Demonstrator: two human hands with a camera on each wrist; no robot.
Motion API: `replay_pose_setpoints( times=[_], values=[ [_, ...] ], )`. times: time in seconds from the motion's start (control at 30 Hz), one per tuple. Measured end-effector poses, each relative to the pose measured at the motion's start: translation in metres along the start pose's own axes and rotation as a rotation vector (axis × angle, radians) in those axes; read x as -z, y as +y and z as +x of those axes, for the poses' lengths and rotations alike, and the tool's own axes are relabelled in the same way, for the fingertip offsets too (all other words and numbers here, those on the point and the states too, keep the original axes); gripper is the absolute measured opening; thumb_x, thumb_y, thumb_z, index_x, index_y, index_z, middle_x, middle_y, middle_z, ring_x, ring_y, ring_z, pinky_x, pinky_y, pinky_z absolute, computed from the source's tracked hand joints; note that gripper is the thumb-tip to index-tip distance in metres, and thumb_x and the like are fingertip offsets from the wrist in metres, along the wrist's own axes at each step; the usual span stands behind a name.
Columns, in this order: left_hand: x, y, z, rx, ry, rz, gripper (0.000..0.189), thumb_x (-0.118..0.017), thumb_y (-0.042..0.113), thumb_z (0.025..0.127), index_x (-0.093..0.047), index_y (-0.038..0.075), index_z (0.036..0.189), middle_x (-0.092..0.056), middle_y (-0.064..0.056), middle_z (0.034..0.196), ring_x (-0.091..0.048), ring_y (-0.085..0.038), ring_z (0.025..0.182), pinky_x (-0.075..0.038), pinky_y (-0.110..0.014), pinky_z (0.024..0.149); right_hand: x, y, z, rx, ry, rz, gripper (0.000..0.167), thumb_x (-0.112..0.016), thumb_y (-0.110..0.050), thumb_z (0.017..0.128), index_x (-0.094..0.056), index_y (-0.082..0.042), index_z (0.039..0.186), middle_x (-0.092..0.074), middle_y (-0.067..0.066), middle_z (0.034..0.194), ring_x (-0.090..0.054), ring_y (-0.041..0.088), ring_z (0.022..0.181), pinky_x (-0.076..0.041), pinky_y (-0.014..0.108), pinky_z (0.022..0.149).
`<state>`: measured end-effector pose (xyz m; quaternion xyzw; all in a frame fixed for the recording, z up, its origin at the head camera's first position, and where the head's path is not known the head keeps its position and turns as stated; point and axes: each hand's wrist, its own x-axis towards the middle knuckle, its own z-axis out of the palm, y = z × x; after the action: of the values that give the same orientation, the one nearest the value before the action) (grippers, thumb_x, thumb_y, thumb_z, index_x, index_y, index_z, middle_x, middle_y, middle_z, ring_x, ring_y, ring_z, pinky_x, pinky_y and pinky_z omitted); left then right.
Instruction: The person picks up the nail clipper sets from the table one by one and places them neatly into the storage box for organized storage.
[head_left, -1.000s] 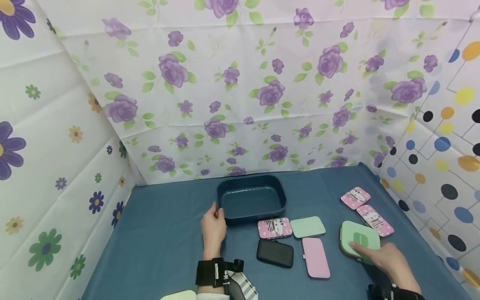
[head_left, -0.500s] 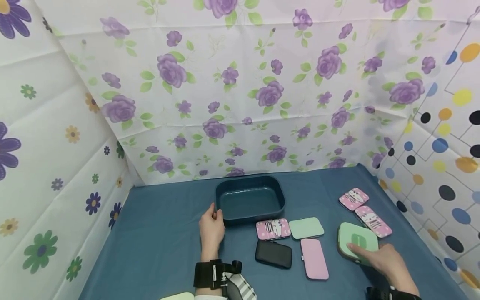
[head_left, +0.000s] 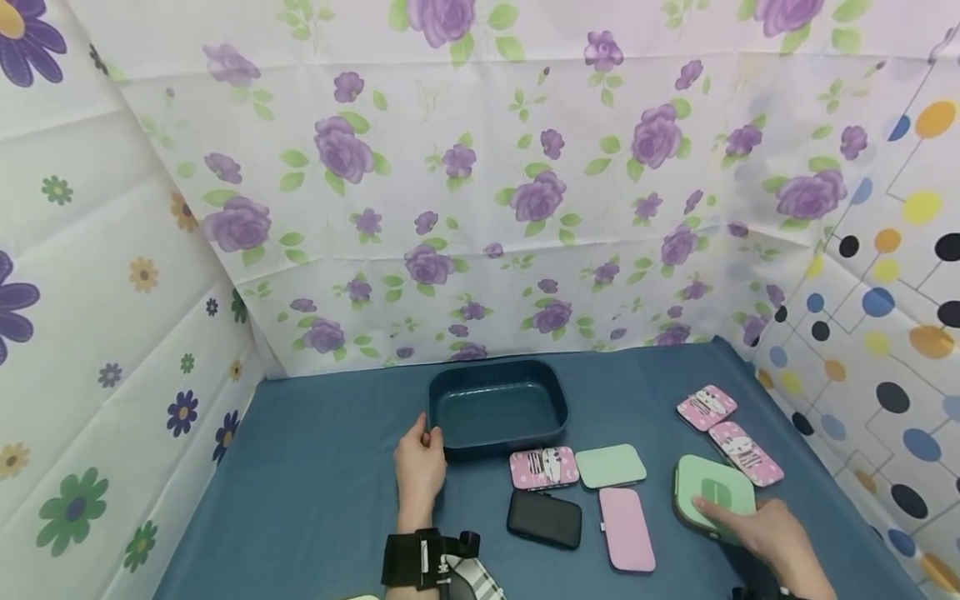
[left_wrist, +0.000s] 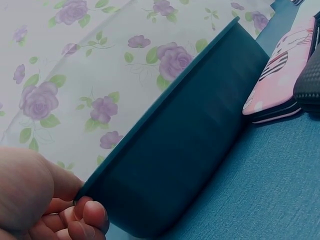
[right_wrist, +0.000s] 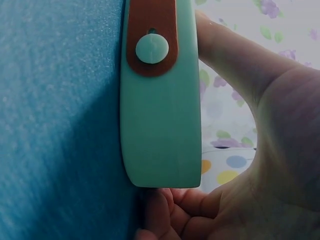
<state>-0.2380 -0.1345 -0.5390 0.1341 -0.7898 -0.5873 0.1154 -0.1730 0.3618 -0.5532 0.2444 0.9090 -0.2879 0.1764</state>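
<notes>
My left hand (head_left: 418,471) pinches the left rim of a dark teal rectangular tray (head_left: 498,410). In the left wrist view the thumb and curled fingers meet at the corner of the tray (left_wrist: 180,150). At the right, my right hand (head_left: 776,537) holds a light green square case (head_left: 712,490), thumb on its lid and fingers at its edge. The right wrist view shows that case (right_wrist: 160,125) side-on over the blue cloth, with a brown strap (right_wrist: 152,65) and a round green button. Whether its underside touches the cloth I cannot tell.
Near the tray lie a pink cartoon tin (head_left: 543,468), a flat mint case (head_left: 611,466), a black case (head_left: 545,518) and a pink case (head_left: 627,530). Two more pink tins (head_left: 707,407) lie behind the green case. Patterned sheets (head_left: 450,208) wall in the blue-covered table (head_left: 322,467).
The head view has tilted up slightly, so everything sits lower in the picture. Both hands keep their holds on the tray and the green case, without visible movement of either.
</notes>
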Motion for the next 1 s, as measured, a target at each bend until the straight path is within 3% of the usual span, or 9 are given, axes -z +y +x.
replay_pose_setpoints(
  times=[0.57, 1.0],
  values=[
    [0.002, 0.001, -0.002, -0.008, 0.016, 0.024, 0.050, -0.054, 0.012, 0.112, -0.045, -0.002, 0.159, -0.048, -0.004, 0.067, -0.053, -0.019, 0.052, -0.040, -0.032, 0.051, 0.000, -0.005, 0.001, 0.006, 0.012, -0.003, 0.130, -0.070, -0.088, 0.078, -0.044, 0.031, 0.125, -0.057, 0.043, 0.110, -0.063, 0.046, 0.097, -0.054, 0.059, 0.084],
    [0.000, 0.000, -0.002, 0.000, 0.004, 0.021, 0.050, -0.054, 0.012, 0.113, -0.045, -0.002, 0.160, -0.049, -0.004, 0.068, -0.053, -0.019, 0.052, -0.041, -0.032, 0.051, -0.005, -0.010, -0.009, -0.033, 0.061, 0.025, 0.132, -0.076, -0.085, 0.075, -0.040, 0.030, 0.127, -0.053, 0.046, 0.116, -0.060, 0.050, 0.101, -0.053, 0.062, 0.089]
  ],
)
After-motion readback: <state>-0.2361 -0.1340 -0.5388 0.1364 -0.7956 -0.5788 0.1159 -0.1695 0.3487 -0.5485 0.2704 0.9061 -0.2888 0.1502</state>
